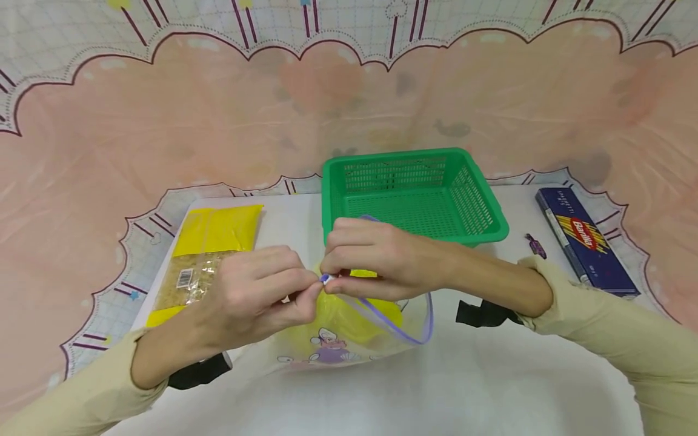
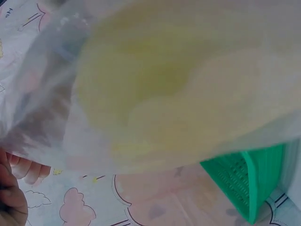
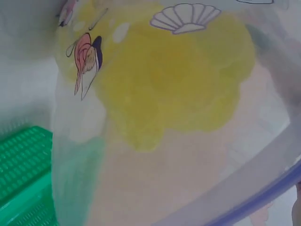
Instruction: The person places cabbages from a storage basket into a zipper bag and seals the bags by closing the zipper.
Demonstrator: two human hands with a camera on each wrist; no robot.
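Observation:
A translucent zip bag (image 1: 332,351) with a purple zip edge and cartoon prints hangs between the two hands over the white table. Something yellow with a lobed outline (image 3: 174,80) shows through its wall. At the small white-and-purple zip end (image 1: 326,278), my left hand (image 1: 267,287) pinches with thumb and forefinger. Right beside it, my right hand (image 1: 376,257) pinches the bag's top edge. The bag fills most of both wrist views, and in the left one some fingers (image 2: 11,193) appear at the left edge.
Behind the hands stands a green plastic basket (image 1: 414,209). To the left lies a yellow-and-clear packet (image 1: 218,230) with a barcode. A blue spaghetti box (image 1: 589,242) and a small purple-wrapped sweet (image 1: 536,246) lie on the right. A patterned cloth (image 1: 229,133) hangs behind the table.

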